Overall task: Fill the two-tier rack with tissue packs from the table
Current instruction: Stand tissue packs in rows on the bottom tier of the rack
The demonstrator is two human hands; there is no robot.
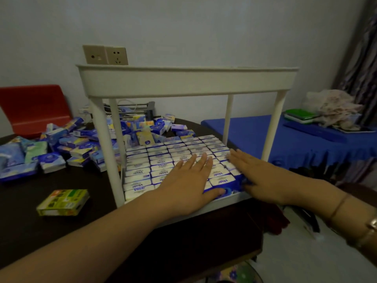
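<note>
The left hand (186,187) lay flat, fingers straight and close together, pressing on the tissue packs (163,162) that stood in tight rows on the lower tier of the white rack (187,82). The right hand (259,176), fingers straight, pressed their right edge. Loose packs (67,148) were heaped on the dark table (40,231) to the left, near a green box (63,202)

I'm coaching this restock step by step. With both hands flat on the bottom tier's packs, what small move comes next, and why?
Probably lift the left hand away toward the loose tissue packs on the table. The lower tier looks packed in tidy rows, while many packs remain outside. The upper tier likely comes next, though its inside is hidden.
</note>
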